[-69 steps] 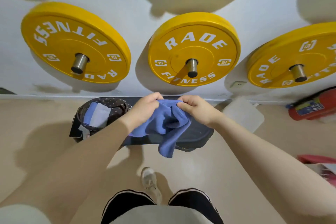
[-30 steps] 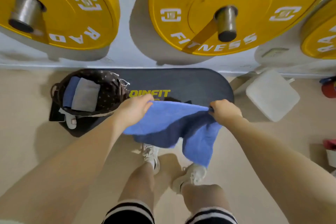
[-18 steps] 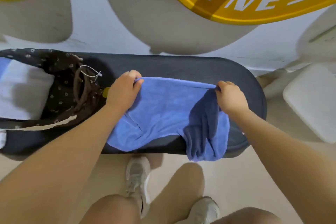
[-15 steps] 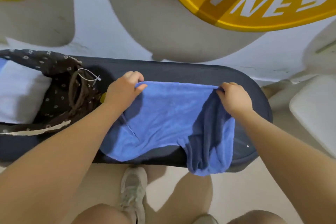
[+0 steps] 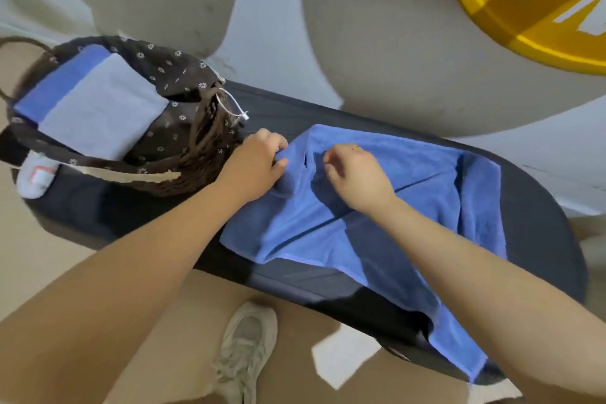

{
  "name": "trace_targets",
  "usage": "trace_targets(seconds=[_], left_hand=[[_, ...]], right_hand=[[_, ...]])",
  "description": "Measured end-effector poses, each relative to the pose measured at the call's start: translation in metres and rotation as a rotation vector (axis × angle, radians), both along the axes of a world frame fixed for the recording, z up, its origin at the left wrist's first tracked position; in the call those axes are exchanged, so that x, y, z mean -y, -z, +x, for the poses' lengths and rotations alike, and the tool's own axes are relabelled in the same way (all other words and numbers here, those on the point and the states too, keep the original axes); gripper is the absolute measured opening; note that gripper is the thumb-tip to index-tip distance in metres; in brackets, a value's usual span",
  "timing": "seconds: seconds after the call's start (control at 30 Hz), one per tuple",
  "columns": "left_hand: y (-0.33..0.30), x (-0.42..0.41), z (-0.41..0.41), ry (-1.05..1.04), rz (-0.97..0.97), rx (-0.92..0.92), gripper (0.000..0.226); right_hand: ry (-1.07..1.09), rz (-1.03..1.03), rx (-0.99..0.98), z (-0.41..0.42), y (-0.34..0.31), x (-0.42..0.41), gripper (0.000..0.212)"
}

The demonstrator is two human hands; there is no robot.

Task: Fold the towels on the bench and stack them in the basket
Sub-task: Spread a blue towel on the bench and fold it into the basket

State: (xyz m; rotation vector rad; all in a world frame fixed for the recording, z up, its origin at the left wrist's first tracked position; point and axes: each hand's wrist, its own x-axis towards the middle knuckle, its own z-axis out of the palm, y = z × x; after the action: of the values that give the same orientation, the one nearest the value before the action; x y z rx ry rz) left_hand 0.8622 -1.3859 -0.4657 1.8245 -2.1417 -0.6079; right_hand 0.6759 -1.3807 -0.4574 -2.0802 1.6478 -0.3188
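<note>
The blue towel (image 5: 377, 213) lies spread on the dark counter (image 5: 541, 239), one corner hanging over the near edge, just beside the basket (image 5: 196, 154) that already holds folded towels (image 5: 95, 108). The left hand (image 5: 255, 164) pinches its left edge and the right hand (image 5: 355, 170) curls on a fold beside it. The cloth looks soft, light and limp — it will sag and crease, so I judge the corners and hems the best places to hold it.

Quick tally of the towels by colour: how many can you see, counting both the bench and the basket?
Blue towels: 2, one spread on the bench under both hands, one folded in the basket beneath the grey one
Grey towels: 1, folded on top in the basket
Total: 3
</note>
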Motion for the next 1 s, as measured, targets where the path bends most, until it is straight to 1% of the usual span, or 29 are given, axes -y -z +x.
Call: trace_targets(seconds=[0.03,0.07,0.1,0.13,0.2,0.23,0.27,0.3,0.37,0.4,0.43,0.5,0.57,0.67,0.7,0.73,0.8,0.9,0.97,1.0], left_hand=[[0.0,-0.012,0.006,-0.002,0.023,-0.03,0.017],[0.0,-0.023,0.011,0.0,0.063,-0.073,0.016],[0.002,-0.035,0.017,0.004,0.124,-0.103,0.021],[0.005,-0.046,0.022,0.013,0.177,-0.107,0.032],[0.015,-0.059,0.031,0.029,0.211,-0.062,0.056],[0.02,-0.062,0.034,0.01,0.217,-0.056,0.06],[0.025,-0.064,0.034,-0.016,0.204,-0.078,0.058],[0.028,-0.064,0.034,-0.054,0.183,-0.126,0.049],[0.028,-0.065,0.03,-0.145,0.149,-0.298,0.021],[0.025,-0.065,0.027,-0.189,0.145,-0.4,0.007],[0.019,-0.066,0.024,-0.231,0.134,-0.483,0.009],[0.009,-0.067,0.021,-0.265,0.109,-0.63,0.02],[0.002,-0.065,0.019,-0.262,0.123,-0.754,0.022],[0.004,-0.056,0.022,-0.309,0.23,-0.919,0.019],[0.007,-0.055,0.023,-0.306,0.267,-0.928,0.02],[0.01,-0.053,0.024,-0.283,0.293,-0.9,0.021],[0.015,-0.052,0.024,-0.227,0.3,-0.777,0.019],[0.018,-0.052,0.023,-0.207,0.255,-0.761,0.012],[0.018,-0.051,0.025,-0.215,0.17,-0.673,0.006],[0.015,-0.052,0.026,-0.21,0.136,-0.628,0.011]], right_hand=[[-0.045,0.085,0.058,0.017,0.0,-0.004,0.023],[-0.094,0.114,0.069,0.03,0.0,-0.006,0.028],[-0.151,0.117,0.036,0.04,0.002,-0.008,0.037],[-0.203,0.119,-0.017,0.048,0.003,-0.01,0.044],[-0.248,0.139,-0.093,0.054,0.007,-0.013,0.051],[-0.242,0.161,-0.095,0.054,0.009,-0.014,0.053],[-0.222,0.198,-0.077,0.054,0.011,-0.014,0.054],[-0.19,0.246,-0.024,0.053,0.011,-0.015,0.053],[-0.086,0.323,0.174,0.052,0.009,-0.015,0.042],[0.004,0.341,0.314,0.052,0.004,-0.014,0.036],[0.102,0.345,0.468,0.054,-0.003,-0.012,0.032],[0.248,0.353,0.733,0.058,-0.023,-0.004,0.03],[0.317,0.385,0.894,0.063,-0.042,0.004,0.033],[0.346,0.466,1.088,0.069,-0.06,0.012,0.032],[0.361,0.513,1.16,0.071,-0.063,0.014,0.033],[0.368,0.547,1.22,0.072,-0.065,0.015,0.033],[0.376,0.585,1.305,0.073,-0.064,0.019,0.031],[0.396,0.633,1.432,0.075,-0.062,0.022,0.018],[0.433,0.634,1.525,0.075,-0.062,0.024,0.019],[0.456,0.627,1.557,0.075,-0.061,0.025,0.02]])
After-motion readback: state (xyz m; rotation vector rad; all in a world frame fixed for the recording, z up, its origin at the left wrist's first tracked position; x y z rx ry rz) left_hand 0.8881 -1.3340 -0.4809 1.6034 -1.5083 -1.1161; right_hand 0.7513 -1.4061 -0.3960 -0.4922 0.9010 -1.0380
